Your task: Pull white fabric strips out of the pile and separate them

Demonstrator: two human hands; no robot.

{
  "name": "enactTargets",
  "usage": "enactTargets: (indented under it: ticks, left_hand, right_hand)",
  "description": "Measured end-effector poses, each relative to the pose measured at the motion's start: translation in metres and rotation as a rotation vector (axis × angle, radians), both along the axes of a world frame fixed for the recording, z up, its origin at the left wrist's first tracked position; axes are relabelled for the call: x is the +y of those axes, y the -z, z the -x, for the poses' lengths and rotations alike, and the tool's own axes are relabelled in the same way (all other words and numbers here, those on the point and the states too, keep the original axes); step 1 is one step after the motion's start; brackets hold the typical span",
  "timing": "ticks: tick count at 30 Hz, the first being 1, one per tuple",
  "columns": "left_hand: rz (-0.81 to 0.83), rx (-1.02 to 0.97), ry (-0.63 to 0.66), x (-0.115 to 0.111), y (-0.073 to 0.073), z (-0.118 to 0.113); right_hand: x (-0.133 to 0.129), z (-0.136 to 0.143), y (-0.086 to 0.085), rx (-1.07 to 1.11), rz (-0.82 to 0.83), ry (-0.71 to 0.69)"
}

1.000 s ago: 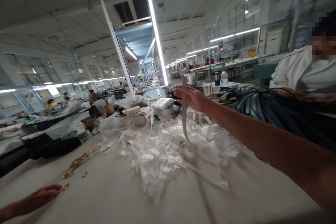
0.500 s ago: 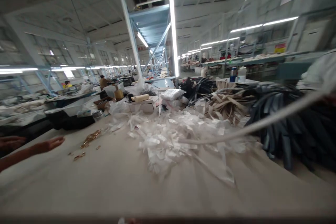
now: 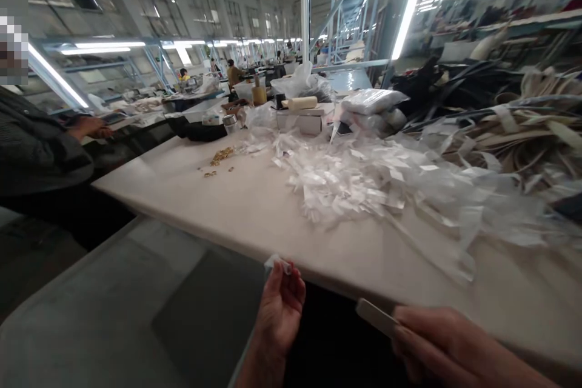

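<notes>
My left hand (image 3: 278,309) is low at the table's near edge and pinches a small clear plastic scrap (image 3: 278,263) between its fingertips. To its right, my right hand (image 3: 436,342) grips the end of a beige strap (image 3: 375,317) that pokes out to the left of the fist. Both hands hang below the edge of the pale table (image 3: 254,206). A heap of small clear plastic bags (image 3: 364,179) lies on the table beyond them.
Beige and black straps (image 3: 513,121) are piled at the right. Small gold metal parts (image 3: 221,156) lie at the far left of the table, with boxes and a roll (image 3: 302,112) behind. A person in dark clothes (image 3: 40,151) sits at the left.
The view has swung left and down. My right hand, stretched out over the heap with the strap a second ago, is now drawn back to the near edge, and my left hand has come in.
</notes>
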State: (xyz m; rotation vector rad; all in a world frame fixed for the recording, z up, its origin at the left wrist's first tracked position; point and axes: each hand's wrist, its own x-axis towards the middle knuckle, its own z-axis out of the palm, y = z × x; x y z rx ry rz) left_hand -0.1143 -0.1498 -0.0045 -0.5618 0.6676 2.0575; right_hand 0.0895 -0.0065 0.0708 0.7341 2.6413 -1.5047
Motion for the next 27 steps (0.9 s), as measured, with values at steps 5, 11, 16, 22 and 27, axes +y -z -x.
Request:
enactTargets:
  ticks: [5,11,16,22,27]
  left_hand:
    - [0.004,0.012,0.016,-0.006,0.006,-0.006]
    - [-0.023,0.019,0.033,-0.005,0.017,-0.013]
    - [-0.015,0.022,0.024,-0.005,0.026,-0.011]
    - [0.038,0.034,0.009,-0.009,0.033,-0.009]
    - [0.054,0.034,0.001,-0.012,0.037,-0.008]
  right_hand:
    - [-0.020,0.049,0.031,0.004,-0.096,-0.089]
    - [-0.025,0.078,0.039,-0.013,-0.269,-0.123]
    - [-0.027,0.084,0.047,-0.039,-0.285,-0.130]
    - [-0.027,0.092,0.051,-0.061,-0.279,-0.150]
    - [-0.029,0.095,0.054,-0.038,-0.253,-0.154]
